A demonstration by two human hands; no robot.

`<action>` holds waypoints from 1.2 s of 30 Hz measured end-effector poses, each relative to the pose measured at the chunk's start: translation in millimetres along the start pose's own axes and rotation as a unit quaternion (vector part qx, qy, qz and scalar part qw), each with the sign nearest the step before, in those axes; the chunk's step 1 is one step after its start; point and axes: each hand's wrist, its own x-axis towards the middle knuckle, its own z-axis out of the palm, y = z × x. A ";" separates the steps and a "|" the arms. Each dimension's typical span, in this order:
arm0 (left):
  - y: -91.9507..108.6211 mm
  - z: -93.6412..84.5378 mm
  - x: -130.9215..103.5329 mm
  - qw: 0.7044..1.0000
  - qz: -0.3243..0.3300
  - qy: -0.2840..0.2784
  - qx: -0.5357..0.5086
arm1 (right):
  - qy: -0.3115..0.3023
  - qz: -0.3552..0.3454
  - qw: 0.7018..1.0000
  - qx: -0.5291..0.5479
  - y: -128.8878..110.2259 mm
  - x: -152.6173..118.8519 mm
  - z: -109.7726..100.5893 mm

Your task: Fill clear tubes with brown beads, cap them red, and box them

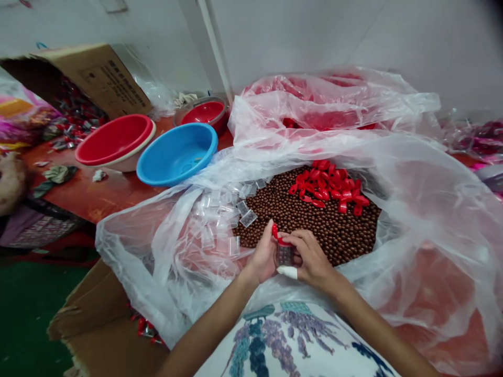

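Note:
Between my two hands is a small clear plastic container (285,255) with brown balls showing through its wall. Its red cap (280,239) is on top, with a flap standing up on the left. My left hand (264,257) grips the container's left side. From the right, my right hand (312,260) closes on it, fingers at the red cap and a white wrap (288,272) on the thumb. Just beyond lies a heap of brown balls (291,209) in a large plastic bag (408,173). Loose red caps (328,186) rest on the balls, and clear empty containers (220,209) lie to the left.
A blue basin (176,154) and a red basin (116,140) stand at the left on the red table (102,193). Behind them is a cardboard box (100,78) of capped containers. Another bag (334,104) holds red pieces at the back. An open carton (106,319) sits below left.

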 end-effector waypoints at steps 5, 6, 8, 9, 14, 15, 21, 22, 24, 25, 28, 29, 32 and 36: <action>-6.4 1.4 1.6 0.993 0.075 0.087 0.026 | 0.026 -0.028 0.999 -0.011 0.2 -4.6 8.8; -7.2 1.5 1.6 0.991 0.086 0.098 0.032 | 0.029 -0.024 0.999 -0.014 -0.2 -5.7 10.3; -7.6 1.6 0.8 0.989 0.096 0.102 0.049 | 0.049 -0.006 0.999 -0.012 -0.2 -7.7 13.3; -7.3 1.5 0.3 0.989 0.097 0.095 0.061 | 0.065 0.003 0.998 -0.009 0.5 -8.5 14.8; -7.1 0.7 -1.8 0.984 0.119 0.053 0.121 | 0.108 0.006 0.994 0.000 7.5 -9.9 20.3; -7.7 0.6 -1.8 0.982 0.126 0.049 0.128 | 0.104 0.005 0.995 0.000 8.3 -9.7 20.3; -11.7 0.0 -4.3 0.970 0.175 0.056 0.161 | 0.051 0.010 0.998 0.034 3.2 -6.9 11.0; -11.5 -0.3 -5.5 0.965 0.184 0.060 0.175 | 0.042 0.017 0.998 0.050 1.3 -5.9 8.6; -9.8 -0.9 -8.5 0.950 0.207 0.072 0.221 | 0.031 0.035 0.995 0.085 -2.5 -3.2 4.1; -8.6 -1.0 -10.0 0.939 0.221 0.080 0.249 | 0.031 0.045 0.993 0.102 -4.4 -1.6 2.2; -5.3 -1.4 -13.9 0.902 0.271 0.093 0.324 | 0.039 0.069 0.985 0.154 -8.8 2.8 -2.0; -4.9 -2.0 -14.5 0.894 0.281 0.088 0.338 | 0.041 0.077 0.982 0.169 -9.8 3.9 -2.9; -6.5 -6.4 -13.8 0.891 0.283 0.055 0.352 | 0.048 0.082 0.977 0.189 -12.2 4.5 -4.5; -11.6 -14.5 -10.9 0.874 0.294 0.053 0.383 | 0.066 0.063 0.977 0.191 -16.7 2.2 -3.9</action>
